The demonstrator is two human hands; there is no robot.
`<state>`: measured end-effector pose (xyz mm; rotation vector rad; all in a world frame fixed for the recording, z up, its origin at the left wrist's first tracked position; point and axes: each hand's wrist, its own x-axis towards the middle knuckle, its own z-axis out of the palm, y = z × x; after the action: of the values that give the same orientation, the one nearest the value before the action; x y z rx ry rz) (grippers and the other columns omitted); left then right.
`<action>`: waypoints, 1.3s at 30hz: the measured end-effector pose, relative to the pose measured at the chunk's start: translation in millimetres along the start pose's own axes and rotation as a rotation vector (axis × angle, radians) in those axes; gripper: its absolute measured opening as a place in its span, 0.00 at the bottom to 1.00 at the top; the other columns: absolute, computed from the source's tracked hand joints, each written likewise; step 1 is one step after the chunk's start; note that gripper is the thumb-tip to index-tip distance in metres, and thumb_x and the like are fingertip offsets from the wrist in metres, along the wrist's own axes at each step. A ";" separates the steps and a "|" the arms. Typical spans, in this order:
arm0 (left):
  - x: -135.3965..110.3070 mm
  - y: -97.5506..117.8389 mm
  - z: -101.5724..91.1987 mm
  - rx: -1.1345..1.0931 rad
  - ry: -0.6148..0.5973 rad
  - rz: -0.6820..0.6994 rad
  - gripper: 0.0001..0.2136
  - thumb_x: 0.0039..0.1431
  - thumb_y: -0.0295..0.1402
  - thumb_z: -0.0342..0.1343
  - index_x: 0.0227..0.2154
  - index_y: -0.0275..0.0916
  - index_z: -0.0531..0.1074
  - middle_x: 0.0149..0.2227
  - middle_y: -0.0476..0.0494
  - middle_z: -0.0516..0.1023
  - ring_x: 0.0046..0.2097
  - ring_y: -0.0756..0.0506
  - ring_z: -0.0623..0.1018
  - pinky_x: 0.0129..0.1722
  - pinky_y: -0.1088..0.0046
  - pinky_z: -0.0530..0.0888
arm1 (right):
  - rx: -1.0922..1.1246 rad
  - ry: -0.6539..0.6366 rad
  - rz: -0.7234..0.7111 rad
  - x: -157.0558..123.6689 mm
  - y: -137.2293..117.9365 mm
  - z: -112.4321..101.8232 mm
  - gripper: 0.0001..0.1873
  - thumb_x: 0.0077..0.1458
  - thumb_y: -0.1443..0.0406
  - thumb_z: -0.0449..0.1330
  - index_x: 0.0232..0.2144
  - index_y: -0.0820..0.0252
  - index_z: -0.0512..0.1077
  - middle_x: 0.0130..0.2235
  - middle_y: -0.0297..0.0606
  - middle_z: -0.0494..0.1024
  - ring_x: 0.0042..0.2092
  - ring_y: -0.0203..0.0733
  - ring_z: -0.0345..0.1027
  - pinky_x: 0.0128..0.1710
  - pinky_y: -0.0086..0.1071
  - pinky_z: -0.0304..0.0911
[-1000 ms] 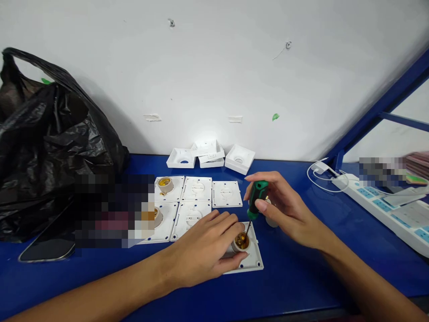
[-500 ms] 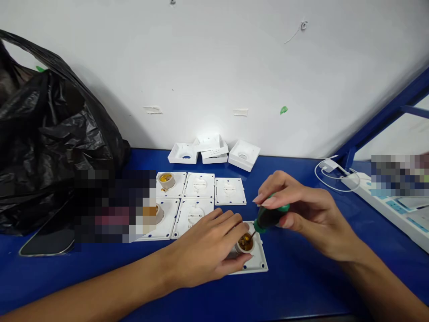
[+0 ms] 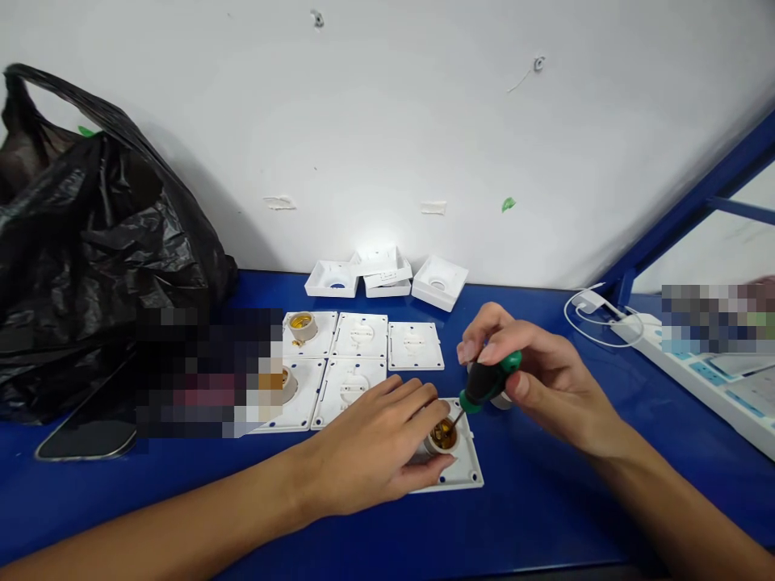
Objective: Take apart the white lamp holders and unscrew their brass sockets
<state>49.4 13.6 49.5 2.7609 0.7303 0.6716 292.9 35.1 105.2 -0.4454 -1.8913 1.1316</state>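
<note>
My right hand is closed round the green and black handle of a screwdriver. Its shaft slants down to the left into a round lamp holder with a brass-coloured inside. That holder sits on a square white base plate on the table. Wrapped round the holder's left side, my left hand grips it between thumb and fingers and hides part of the plate. A round pale piece shows partly behind my right hand.
More white plates lie side by side, one with an upright lamp holder. White box-shaped covers are by the wall. A black plastic bag and a phone are left; a power strip with a white cable is right.
The screwdriver handle has turned and tilted a little in my right hand, showing more of its green end. My left hand keeps its hold. The view has shifted slightly.
</note>
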 end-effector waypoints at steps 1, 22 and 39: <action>-0.1 -0.2 0.3 -0.001 0.005 0.000 0.11 0.76 0.43 0.53 0.45 0.40 0.71 0.44 0.41 0.79 0.45 0.39 0.80 0.46 0.59 0.77 | 0.010 -0.028 0.003 -0.3 -1.1 1.2 0.14 0.71 0.59 0.60 0.56 0.41 0.78 0.47 0.40 0.76 0.47 0.45 0.73 0.43 0.40 0.76; 0.9 -0.4 0.4 0.011 0.006 -0.007 0.10 0.74 0.42 0.57 0.44 0.40 0.70 0.42 0.44 0.79 0.42 0.40 0.79 0.43 0.62 0.75 | -0.339 0.358 -0.123 -5.8 16.1 31.6 0.15 0.72 0.56 0.58 0.57 0.44 0.75 0.46 0.39 0.75 0.47 0.46 0.71 0.45 0.41 0.71; 1.3 -1.2 0.6 -0.010 -0.004 -0.006 0.10 0.72 0.41 0.60 0.45 0.40 0.69 0.42 0.44 0.78 0.42 0.41 0.79 0.43 0.62 0.75 | -0.436 0.355 -0.277 -13.3 21.0 41.7 0.26 0.70 0.70 0.55 0.66 0.47 0.68 0.54 0.40 0.74 0.52 0.48 0.68 0.49 0.46 0.68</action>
<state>50.2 15.2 49.1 2.7489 0.7325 0.6660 263.7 15.0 71.9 -0.5609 -1.8047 0.4212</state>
